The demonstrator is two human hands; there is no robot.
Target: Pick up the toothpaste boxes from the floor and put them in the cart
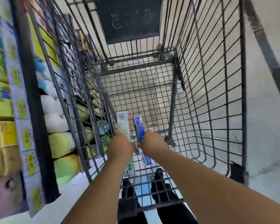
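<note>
Gripped lengthwise, a white-green box (123,122) in the left hand (120,144) and a blue box (139,126) in the right hand (153,143) hung low inside the cart (208,94), not yet released.

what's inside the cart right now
Both hands reach into the cart: the left hand holds a white and green box, the right hand a blue box. The rest of the mesh floor shows bare; the hands cover the boxes' middles.
</note>
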